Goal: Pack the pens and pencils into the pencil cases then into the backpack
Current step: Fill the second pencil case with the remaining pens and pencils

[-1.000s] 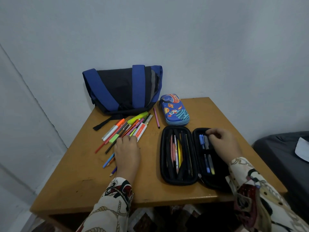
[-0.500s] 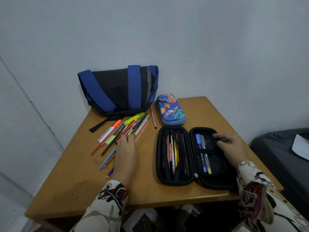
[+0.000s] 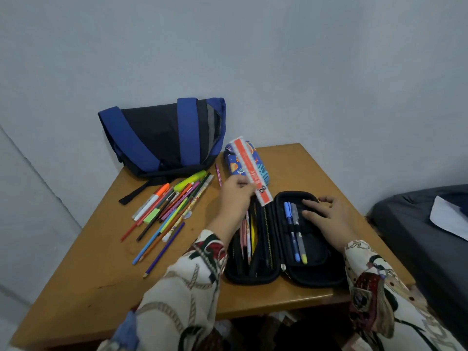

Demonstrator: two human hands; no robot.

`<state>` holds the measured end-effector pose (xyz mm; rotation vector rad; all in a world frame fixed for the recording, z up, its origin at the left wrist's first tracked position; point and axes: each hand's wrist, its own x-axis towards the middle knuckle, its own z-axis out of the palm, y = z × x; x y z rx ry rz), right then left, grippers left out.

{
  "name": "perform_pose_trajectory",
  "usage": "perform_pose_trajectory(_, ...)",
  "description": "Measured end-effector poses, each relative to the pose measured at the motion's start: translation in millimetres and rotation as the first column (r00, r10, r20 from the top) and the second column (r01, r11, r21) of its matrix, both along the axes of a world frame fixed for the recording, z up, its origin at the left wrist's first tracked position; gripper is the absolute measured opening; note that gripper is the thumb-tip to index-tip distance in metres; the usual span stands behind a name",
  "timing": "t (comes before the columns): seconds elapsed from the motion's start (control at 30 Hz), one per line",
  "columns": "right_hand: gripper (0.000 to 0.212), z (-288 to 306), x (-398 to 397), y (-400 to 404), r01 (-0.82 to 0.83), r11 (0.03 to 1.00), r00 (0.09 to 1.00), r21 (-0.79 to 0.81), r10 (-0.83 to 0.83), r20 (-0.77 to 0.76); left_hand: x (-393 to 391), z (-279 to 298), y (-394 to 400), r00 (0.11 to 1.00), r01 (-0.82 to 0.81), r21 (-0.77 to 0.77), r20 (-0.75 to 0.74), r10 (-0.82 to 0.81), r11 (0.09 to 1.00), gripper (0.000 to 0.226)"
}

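A black pencil case [image 3: 314,272] lies open on the wooden table [image 3: 101,274], with several pens and pencils in its left half and two pens [image 3: 295,234] strapped in its right half. My left hand [image 3: 234,198] pinches an orange and white ruler [image 3: 250,168] and holds it tilted above the case's far left corner. My right hand [image 3: 326,214] rests flat on the case's right half. A pile of loose pens and pencils [image 3: 172,209] lies to the left. A blue patterned pencil case [image 3: 260,168] sits shut behind, next to the blue and black backpack [image 3: 162,138].
The table stands in a corner against pale walls. A dark bed or seat [image 3: 425,229] with a white sheet of paper [image 3: 448,216] on it is to the right. A black strap [image 3: 134,193] from the backpack trails onto the table.
My left hand has left the pile of pens with the ruler and carried it to the right, over the open black case. My right hand has flattened on the case's right half.
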<state>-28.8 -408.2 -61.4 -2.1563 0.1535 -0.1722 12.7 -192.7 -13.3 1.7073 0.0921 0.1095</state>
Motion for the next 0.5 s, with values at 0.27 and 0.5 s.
perform_pose_trajectory(0.27, 0.025, 0, 2, -1, -0.011, 0.995, 0.997, 0.096, 0.004, 0.071, 31, -3, -40, 0.994, 0.098, 0.082, 0.033, -0.101, 0.992, 0.016)
perform_pose_trajectory(0.5, 0.031, 0, 1, 0, -0.021, 0.983, 0.991, 0.184, -0.003, 0.133, 49, -9, -55, 0.968, 0.249, 0.304, -0.121, -0.222, 0.919, 0.012)
